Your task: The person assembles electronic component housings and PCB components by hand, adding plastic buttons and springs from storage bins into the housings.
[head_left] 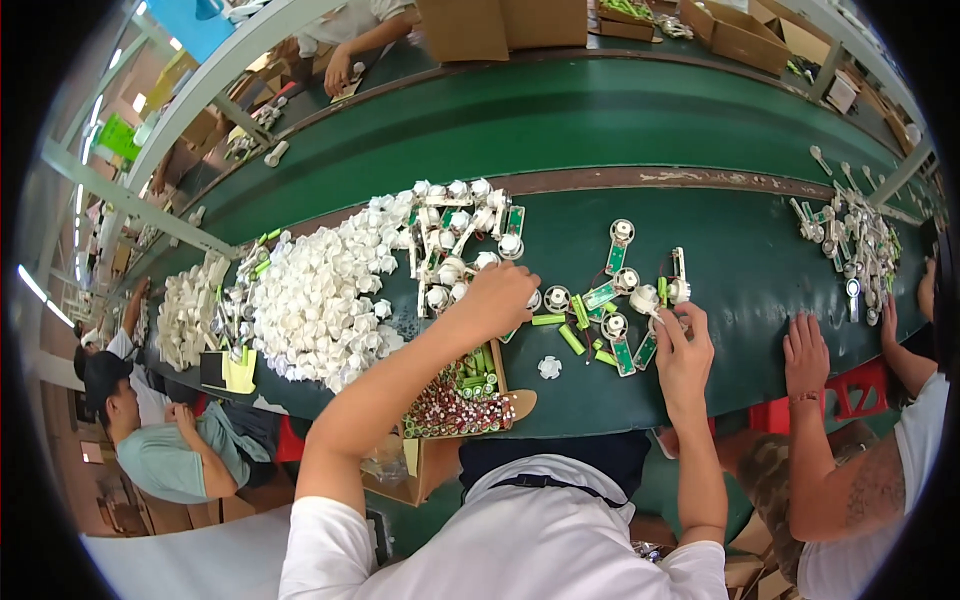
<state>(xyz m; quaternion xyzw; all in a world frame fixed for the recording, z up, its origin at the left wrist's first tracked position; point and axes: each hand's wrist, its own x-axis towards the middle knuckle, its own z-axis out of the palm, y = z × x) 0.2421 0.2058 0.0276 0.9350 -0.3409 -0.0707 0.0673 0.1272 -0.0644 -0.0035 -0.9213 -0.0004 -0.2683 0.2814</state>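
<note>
My left hand reaches over the right edge of a cluster of assembled units with white caps and green circuit boards. Its fingers curl down, and what they grip is hidden. My right hand pinches a small white plastic part between thumb and fingertips. Around it lie loose modules with round silver discs and green circuit boards, and several light-green battery cells. One white flower-shaped cap rests by itself nearer to me.
A big heap of white flower-shaped caps covers the left of the green table. By my left forearm stands a cardboard box of green cells and small red-and-silver pieces. At right, another person's hand rests beside piled modules.
</note>
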